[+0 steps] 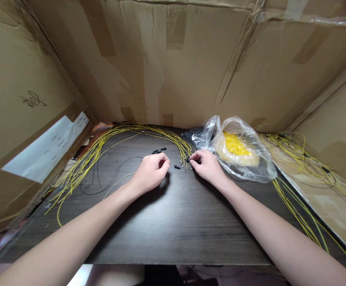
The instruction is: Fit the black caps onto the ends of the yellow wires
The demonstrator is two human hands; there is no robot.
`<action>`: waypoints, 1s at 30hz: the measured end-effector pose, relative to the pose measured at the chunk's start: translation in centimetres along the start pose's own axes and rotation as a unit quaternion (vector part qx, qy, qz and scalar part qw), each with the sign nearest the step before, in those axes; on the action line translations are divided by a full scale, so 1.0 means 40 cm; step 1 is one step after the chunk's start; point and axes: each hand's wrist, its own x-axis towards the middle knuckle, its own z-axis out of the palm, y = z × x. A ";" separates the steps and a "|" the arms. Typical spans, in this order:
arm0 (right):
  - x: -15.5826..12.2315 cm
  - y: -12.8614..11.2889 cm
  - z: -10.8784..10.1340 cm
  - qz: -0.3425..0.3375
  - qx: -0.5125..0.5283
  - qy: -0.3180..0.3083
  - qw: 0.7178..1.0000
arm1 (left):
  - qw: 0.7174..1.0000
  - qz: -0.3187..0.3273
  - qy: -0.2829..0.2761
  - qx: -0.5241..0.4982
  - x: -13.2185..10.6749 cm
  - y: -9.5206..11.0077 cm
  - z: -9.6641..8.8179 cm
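Note:
My left hand [149,172] rests on the dark wooden table [173,222] with its fingers curled, pinching the end of a thin yellow wire [117,182]. My right hand [206,165] lies just to the right, its fingertips pinched on a small black piece [191,159] beside the ends of a bundle of yellow wires [149,133]. A few small black sleeves [158,151] lie loose between and behind the hands, one [177,167] right between them.
The wire bundle arcs left across the table to its left edge. A clear plastic bag of yellow parts [235,145] sits right of my right hand. More yellow wires [298,159] lie on cardboard at right. A black cable [101,180] loops at left. Cardboard walls surround the table.

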 end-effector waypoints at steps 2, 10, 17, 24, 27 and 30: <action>0.001 0.000 -0.001 -0.008 -0.010 -0.001 1.000 | 1.000 0.000 0.000 0.001 0.000 -0.001 0.000; -0.008 -0.040 -0.024 0.012 0.111 0.049 0.993 | 1.000 0.008 0.001 -0.006 0.000 -0.002 -0.002; -0.033 -0.087 -0.028 -0.026 0.242 0.033 0.969 | 1.000 0.009 0.001 -0.024 -0.002 0.004 -0.003; -0.043 -0.107 -0.026 -0.069 0.248 0.012 0.966 | 0.998 0.001 -0.013 -0.062 -0.006 0.011 -0.005; -0.049 -0.114 -0.024 -0.071 0.262 0.010 0.963 | 0.994 -0.016 -0.035 -0.101 -0.008 0.015 -0.004; -0.055 -0.121 -0.021 -0.072 0.273 0.007 0.959 | 0.989 -0.027 -0.050 -0.136 -0.010 0.019 0.000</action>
